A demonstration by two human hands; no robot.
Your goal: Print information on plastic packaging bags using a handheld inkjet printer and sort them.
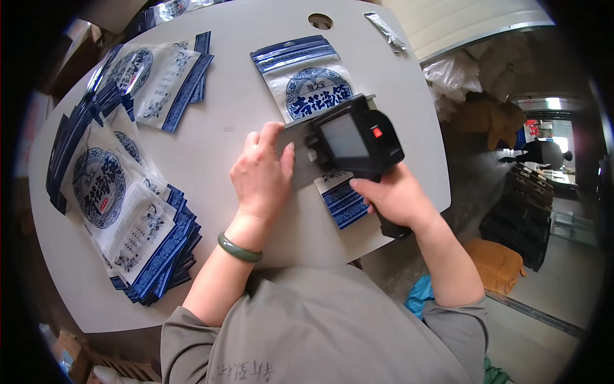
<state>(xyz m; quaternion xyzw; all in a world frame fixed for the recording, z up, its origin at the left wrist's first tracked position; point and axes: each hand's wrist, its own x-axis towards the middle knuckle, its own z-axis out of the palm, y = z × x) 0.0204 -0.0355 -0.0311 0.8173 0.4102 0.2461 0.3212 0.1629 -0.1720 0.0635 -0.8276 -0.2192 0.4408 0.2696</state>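
My right hand (395, 194) grips the handle of a black handheld inkjet printer (355, 137) with a small screen and a red button. Under the printer lies a flat grey plate (303, 165); my left hand (264, 168) rests at its left edge, thumb raised, and whether it grips the plate is unclear. Plate and printer cover the middle of a blue-and-white printed pouch (312, 79), whose top and bottom ends show. A green bangle (240, 248) circles my left wrist.
A fanned pile of similar pouches (139, 230) lies at the left, more pouches (158, 81) behind it. A small sachet (386, 32) lies near a round hole (320, 21) in the white table (230, 62). Another person (542, 152) is far right.
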